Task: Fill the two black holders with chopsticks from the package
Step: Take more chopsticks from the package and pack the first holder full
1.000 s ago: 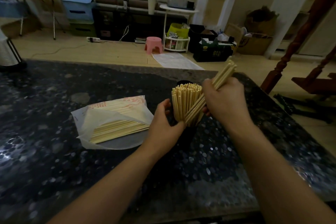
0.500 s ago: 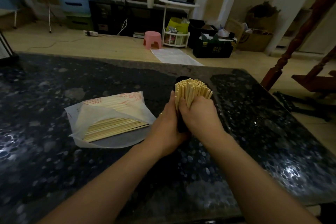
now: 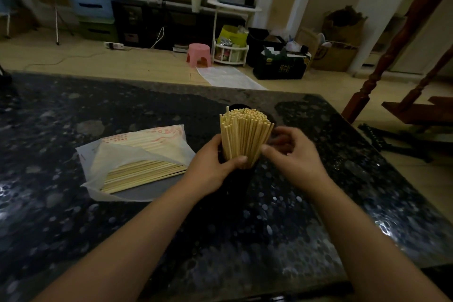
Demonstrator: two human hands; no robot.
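Near the middle of the dark table [image 3: 73, 216], chopsticks [image 3: 245, 137] stand upright in a black holder [image 3: 236, 179]. Her left hand [image 3: 210, 169] grips that bundle; right hand [image 3: 291, 154], fingers loosely curled, empty, just beside it. Left of the holder lies the opened package [image 3: 137, 162].

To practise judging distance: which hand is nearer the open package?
Left. The left hand grips the chopsticks just beside the package; the right hand is beyond the bundle.

Landmark: dark speckled table [image 3: 73, 216]
Past its far edge: pink stool [image 3: 198, 54] on the wooden floor
Right of stool: white wire rack [image 3: 230, 52] — then a black crate [image 3: 279, 66]
Far right: reddish wooden post [image 3: 382, 61]
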